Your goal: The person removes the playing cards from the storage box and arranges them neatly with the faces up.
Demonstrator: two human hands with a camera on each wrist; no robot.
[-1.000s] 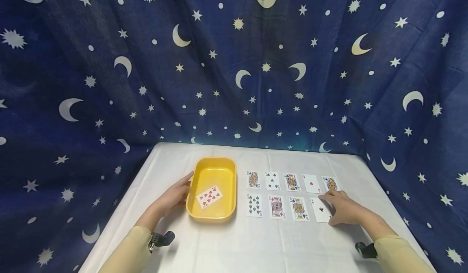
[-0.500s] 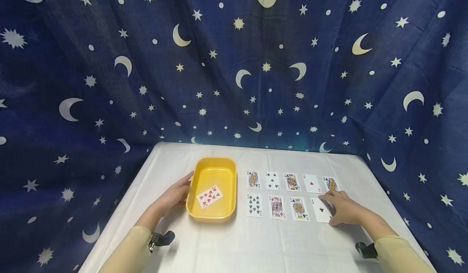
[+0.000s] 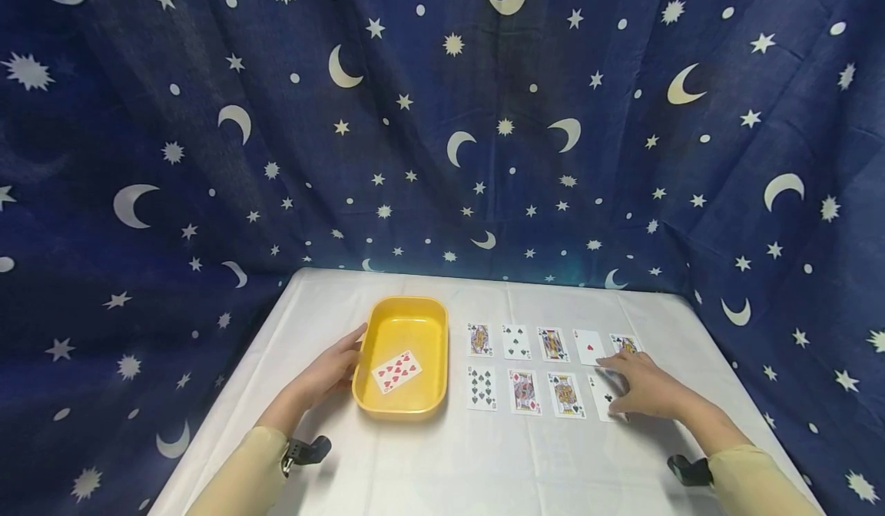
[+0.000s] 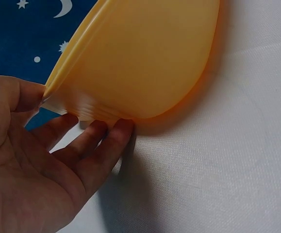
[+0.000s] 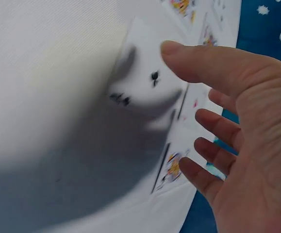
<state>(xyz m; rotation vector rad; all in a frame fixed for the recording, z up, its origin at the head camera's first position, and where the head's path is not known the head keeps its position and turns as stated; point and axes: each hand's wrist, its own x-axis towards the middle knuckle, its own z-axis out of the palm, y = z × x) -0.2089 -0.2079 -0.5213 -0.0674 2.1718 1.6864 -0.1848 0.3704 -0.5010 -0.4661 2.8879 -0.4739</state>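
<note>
A yellow tray [image 3: 415, 302] sits left of centre on the white tablecloth, with a nine of hearts [image 3: 396, 371] lying face up in it. My left hand [image 3: 335, 362] rests against the tray's left side. In the left wrist view the thumb touches the tray's rim [image 4: 57, 82] and the fingers [image 4: 101, 138] lie along the base of the wall. My right hand [image 3: 625, 382] hovers with its fingers spread over the ace of clubs [image 3: 603, 399] and holds nothing. Its fingertips reach toward the ace of hearts [image 3: 588, 345]. The right wrist view shows the ace of clubs [image 5: 145, 82] under the thumb [image 5: 193, 60].
Two rows of face-up cards lie right of the tray, among them a ten of spades [image 3: 480, 388] and several face cards [image 3: 552, 344]. A dark blue curtain [image 3: 442, 117] with moons and stars surrounds the table. The table's right edge [image 3: 733, 370] is close to my right hand.
My right hand has slid a little left and further in, covering more of the ace of clubs. The left hand and the tray have not moved.
</note>
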